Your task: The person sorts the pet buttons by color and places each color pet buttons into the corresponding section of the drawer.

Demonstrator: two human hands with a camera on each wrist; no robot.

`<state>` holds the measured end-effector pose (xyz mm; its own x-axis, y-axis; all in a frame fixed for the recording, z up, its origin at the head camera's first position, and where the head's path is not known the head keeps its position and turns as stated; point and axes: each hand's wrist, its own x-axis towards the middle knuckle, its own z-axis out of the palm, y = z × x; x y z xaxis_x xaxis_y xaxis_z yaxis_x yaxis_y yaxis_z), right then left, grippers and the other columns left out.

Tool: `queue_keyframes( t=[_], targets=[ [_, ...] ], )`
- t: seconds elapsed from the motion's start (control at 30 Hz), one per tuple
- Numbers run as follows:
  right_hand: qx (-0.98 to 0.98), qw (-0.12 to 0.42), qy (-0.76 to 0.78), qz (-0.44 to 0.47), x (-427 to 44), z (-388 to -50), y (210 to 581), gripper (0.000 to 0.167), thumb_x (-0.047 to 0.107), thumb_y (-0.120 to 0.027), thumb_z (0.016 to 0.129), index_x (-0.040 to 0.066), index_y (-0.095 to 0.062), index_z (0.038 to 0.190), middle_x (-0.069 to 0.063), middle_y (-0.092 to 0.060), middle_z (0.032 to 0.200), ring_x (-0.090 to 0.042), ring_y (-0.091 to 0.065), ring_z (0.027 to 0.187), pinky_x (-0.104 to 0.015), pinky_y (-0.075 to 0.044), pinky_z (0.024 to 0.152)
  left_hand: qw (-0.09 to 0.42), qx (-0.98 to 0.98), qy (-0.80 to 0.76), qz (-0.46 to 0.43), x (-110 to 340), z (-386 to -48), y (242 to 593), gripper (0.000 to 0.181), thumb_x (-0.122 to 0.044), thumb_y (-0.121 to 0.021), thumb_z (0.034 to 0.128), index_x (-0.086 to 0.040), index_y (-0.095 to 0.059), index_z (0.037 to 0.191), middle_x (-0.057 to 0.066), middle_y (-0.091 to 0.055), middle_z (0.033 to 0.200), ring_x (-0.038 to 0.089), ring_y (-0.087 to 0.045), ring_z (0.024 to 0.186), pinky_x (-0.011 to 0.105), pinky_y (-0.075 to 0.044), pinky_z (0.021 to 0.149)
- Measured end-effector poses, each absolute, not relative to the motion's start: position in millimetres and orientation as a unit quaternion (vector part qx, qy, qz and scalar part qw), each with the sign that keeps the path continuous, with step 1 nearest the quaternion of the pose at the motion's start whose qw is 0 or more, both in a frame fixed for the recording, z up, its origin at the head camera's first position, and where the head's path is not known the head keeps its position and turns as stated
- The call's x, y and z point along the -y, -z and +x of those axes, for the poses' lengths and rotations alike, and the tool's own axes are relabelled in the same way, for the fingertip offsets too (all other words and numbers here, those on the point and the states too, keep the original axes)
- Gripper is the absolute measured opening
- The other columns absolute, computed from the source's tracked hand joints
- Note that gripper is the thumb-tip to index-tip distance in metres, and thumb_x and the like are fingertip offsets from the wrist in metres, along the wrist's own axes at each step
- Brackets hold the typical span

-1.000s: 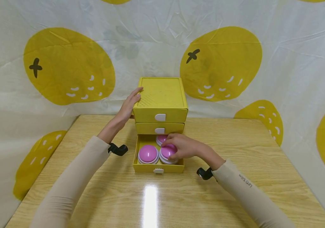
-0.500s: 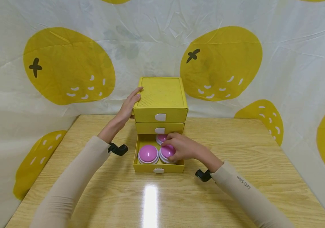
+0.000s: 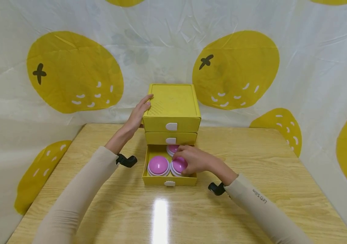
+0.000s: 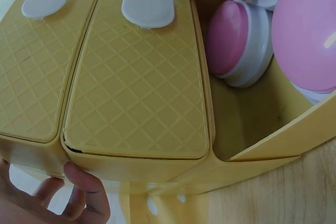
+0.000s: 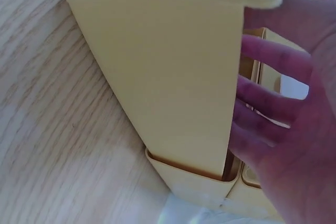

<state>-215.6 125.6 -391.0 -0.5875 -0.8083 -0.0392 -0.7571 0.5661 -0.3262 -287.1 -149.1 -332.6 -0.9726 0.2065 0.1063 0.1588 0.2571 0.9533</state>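
Observation:
A yellow drawer unit [image 3: 173,98] stands on the table with its bottom drawer [image 3: 153,180] pulled out. Inside lie three pink push buttons with white bases: one at front left [image 3: 158,165], one at front right [image 3: 178,166], one farther back [image 3: 172,149], partly covered. My right hand [image 3: 196,159] reaches over the drawer's right wall and grips the front-right button between thumb and fingers; its fingertips are hidden behind that wall in the right wrist view. My left hand [image 3: 136,115] rests against the unit's left side, fingertips at the top edge.
Two closed drawers with white tabs, the top drawer [image 3: 158,124] and the middle drawer [image 3: 155,138], sit above the pulled-out one. Behind the wooden table [image 3: 237,152] hangs a white cloth [image 3: 158,40] printed with yellow fruit.
My right hand has shifted very slightly left and its thumb has come a little lower on the front-right button. The left hand stays put; the whole head view has dipped a few pixels.

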Motion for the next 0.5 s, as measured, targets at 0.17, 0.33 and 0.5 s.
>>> queue_keyframes(
  t=[0.17,0.33,0.5],
  targets=[
    [-0.875,0.104,0.138,-0.451,-127.0,-217.3,391.4,0.046,0.016,-0.083,0.081,0.01,-0.073,0.125,-0.011,-0.065,0.128,-0.026,-0.058,0.114,-0.043,-0.051,0.097,0.015,-0.793,-0.597,0.12,149.1,-287.9,333.1,0.056,-0.053,-0.035,0.1094,-0.04,-0.027,0.163,-0.006,-0.022,0.172,0.031,-0.044,0.143,0.054,-0.054,0.087],
    [-0.873,0.097,0.143,-0.456,-128.1,-217.2,391.2,0.046,0.015,-0.082,0.082,0.008,-0.073,0.126,-0.012,-0.066,0.129,-0.028,-0.059,0.116,-0.043,-0.052,0.098,0.011,-0.794,-0.595,0.127,148.5,-287.2,332.5,0.057,-0.052,-0.035,0.1097,-0.037,-0.026,0.164,-0.006,-0.019,0.173,0.03,-0.03,0.154,0.066,-0.049,0.097],
    [-0.874,0.093,0.155,-0.451,-131.5,-213.4,390.7,0.041,0.017,-0.078,0.089,0.007,-0.072,0.128,-0.013,-0.065,0.132,-0.029,-0.06,0.12,-0.046,-0.052,0.102,0.013,-0.793,-0.598,0.118,147.9,-286.4,334.0,0.057,-0.053,-0.036,0.109,-0.039,-0.027,0.163,-0.007,-0.021,0.172,0.031,-0.038,0.148,0.057,-0.054,0.086]
  ],
)
